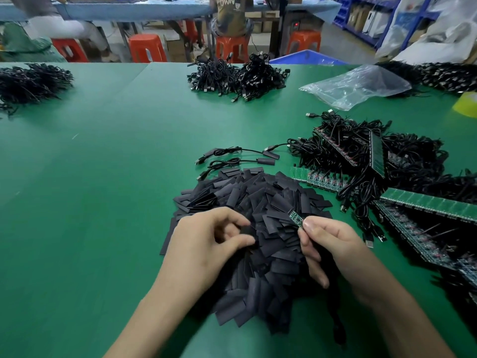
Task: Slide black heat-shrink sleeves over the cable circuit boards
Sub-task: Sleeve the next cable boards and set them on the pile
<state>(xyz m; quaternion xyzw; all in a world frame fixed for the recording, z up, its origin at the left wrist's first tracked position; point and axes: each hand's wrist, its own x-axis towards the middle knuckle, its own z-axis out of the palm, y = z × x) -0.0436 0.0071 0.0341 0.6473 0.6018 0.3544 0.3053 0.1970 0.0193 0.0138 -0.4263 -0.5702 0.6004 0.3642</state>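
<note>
The small green board (295, 218) is up over the pile of sleeves (268, 195), pinched at its near end by our right hand (327, 245), thumb and forefinger tight, the other fingers curled. Its cable (335, 316) drops behind the palm, blurred. Our left hand (206, 237) arches over the pile, thumb and fingers curled, seemingly pinching one sleeve (247, 231); black on black, hard to say. Green table (103, 177) beneath.

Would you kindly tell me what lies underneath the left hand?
The left hand is over the pile of black heat-shrink sleeves, seemingly pinching one; the right hand holds a circuit board beside it. The green table beneath the pile is hidden.
</note>
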